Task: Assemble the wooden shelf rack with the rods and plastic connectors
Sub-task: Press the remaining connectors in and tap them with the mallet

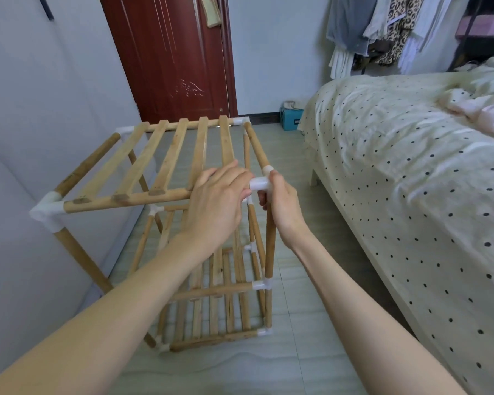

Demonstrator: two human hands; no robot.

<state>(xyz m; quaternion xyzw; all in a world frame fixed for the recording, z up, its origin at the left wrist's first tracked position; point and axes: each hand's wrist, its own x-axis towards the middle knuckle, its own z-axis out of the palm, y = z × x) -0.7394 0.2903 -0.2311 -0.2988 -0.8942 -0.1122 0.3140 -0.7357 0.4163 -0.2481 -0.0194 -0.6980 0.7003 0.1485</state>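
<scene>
Gripping the white plastic connector (259, 184) in our right hand (283, 208), our left hand (217, 208) clasps the top shelf's front rod (126, 199). We should line rod with socket and push straight; the rack (220, 289) stands on the floor (297, 352).

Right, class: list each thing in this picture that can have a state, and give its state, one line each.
Top slatted shelf: joined at three corners, near right end of its front rod not yet in a connector.
White corner connector: on the upright rod's top, side socket empty.
Left hand: resting on the front rod's end.
Right hand: grip round the connector.
Door: closed.
Bed: covers rumpled.
</scene>
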